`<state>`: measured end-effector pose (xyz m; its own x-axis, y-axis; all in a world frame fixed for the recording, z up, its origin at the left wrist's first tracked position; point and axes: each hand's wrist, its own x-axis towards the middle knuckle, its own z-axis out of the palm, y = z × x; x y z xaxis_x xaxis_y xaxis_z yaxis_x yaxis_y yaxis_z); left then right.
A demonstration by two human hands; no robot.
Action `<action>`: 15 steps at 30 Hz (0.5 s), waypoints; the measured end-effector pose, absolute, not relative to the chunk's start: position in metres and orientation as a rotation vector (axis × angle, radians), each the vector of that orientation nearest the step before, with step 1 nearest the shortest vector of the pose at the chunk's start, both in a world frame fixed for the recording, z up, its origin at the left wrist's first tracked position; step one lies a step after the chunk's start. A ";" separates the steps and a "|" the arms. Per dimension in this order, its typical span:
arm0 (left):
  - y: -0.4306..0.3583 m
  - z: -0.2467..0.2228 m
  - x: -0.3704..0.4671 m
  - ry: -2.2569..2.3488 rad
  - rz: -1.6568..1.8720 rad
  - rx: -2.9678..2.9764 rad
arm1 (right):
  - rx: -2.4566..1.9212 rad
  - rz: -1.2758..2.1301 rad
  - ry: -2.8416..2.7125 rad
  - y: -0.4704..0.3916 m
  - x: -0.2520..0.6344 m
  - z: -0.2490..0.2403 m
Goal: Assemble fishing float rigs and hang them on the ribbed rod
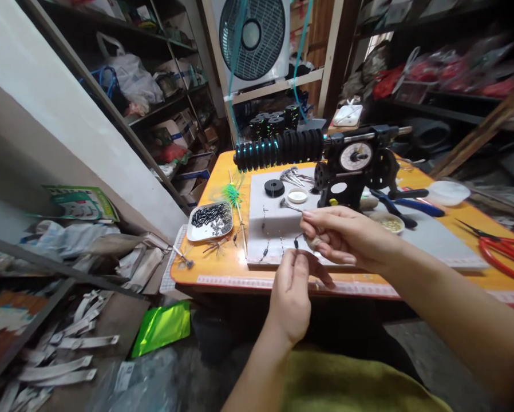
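My right hand (336, 234) is raised over the front of a pale grey board (368, 252), fingers closed in a pinch; what they hold is too small to tell. Below and left of it, my left hand (293, 286) is closed at the board's front edge, and its grip is hidden. A small black weight-like piece (296, 244) on thin line hangs just above the left fingertips. Reaching toward the right fingertips is a thin stem with a dark bunched end (289, 204); I cannot tell whether it is held. More black pieces on line (265, 252) are along the board's left front.
A black winding machine (355, 160) carries a row of spools (278, 150). Around it are a black spool (275, 187), a white lid (297, 195), a dish of small gold parts (387, 222), blue-handled pliers (415, 206), red-handled scissors (506, 252) and a tray of black pieces (192, 233).
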<state>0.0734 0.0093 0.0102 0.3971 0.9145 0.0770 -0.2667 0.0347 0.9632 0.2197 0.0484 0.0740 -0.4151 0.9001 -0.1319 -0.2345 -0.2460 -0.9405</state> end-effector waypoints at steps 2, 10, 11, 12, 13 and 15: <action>0.013 0.010 0.070 0.799 1.079 1.234 | -0.884 1.800 -1.155 0.049 0.219 0.076; 0.024 0.027 0.065 0.874 1.143 1.597 | -0.879 1.840 -1.139 0.047 0.220 0.083; 0.022 0.025 0.066 0.843 1.119 1.562 | -0.885 1.846 -1.125 0.047 0.219 0.081; 0.019 0.022 0.066 0.768 1.082 1.465 | -0.891 1.854 -1.111 0.047 0.219 0.078; 0.014 0.018 0.067 0.660 1.036 1.317 | -0.895 1.860 -1.098 0.047 0.218 0.074; 0.004 0.009 0.068 0.434 0.930 0.971 | -0.902 1.867 -1.076 0.047 0.217 0.068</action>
<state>0.0680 0.0041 0.0086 0.5552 0.8280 0.0782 -0.4728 0.2368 0.8488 0.2168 0.0466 0.0684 -0.4404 0.8774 -0.1905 -0.2750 -0.3338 -0.9016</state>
